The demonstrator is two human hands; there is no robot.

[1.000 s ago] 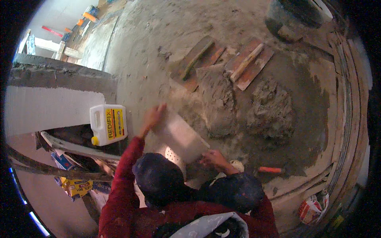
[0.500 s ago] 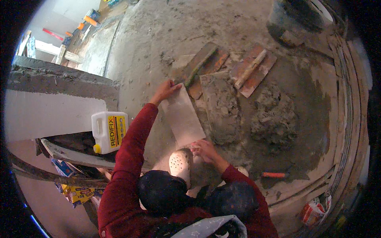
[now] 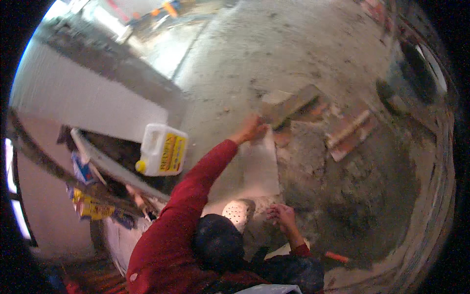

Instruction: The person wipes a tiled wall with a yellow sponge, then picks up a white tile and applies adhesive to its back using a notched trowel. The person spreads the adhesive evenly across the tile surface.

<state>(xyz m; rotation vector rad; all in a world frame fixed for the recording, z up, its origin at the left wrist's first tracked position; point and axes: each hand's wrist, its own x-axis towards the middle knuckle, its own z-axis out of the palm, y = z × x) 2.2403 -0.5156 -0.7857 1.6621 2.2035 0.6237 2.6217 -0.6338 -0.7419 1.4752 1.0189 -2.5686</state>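
Note:
A pale rectangular tile (image 3: 262, 169) lies in front of me, blurred by motion. My left hand (image 3: 253, 129) reaches out to its far edge, fingers closed on the corner there. Just off the tile's near edge is my right hand (image 3: 282, 216), its fingers loosely bent and apart, with nothing visible in them. A wooden-handled float (image 3: 296, 110) rests beyond the left hand. To the right lies a second float (image 3: 350, 132), and a mortar-covered slab (image 3: 307, 147) sits beside the tile. My light, perforated shoe (image 3: 237, 211) is close to the near edge.
A pile of wet mortar (image 3: 362, 181) spreads at the right. A dark bucket (image 3: 413, 78) stands at the far right. A white jug (image 3: 164, 149) with a yellow cap stands left of my arm. An orange-handled tool (image 3: 337, 257) lies low right. Yellow packets (image 3: 93, 206) are at left.
The whole view has swung, so everything sits farther right and lower. My right hand has come off the tile's near edge; the left hand stays at the far corner.

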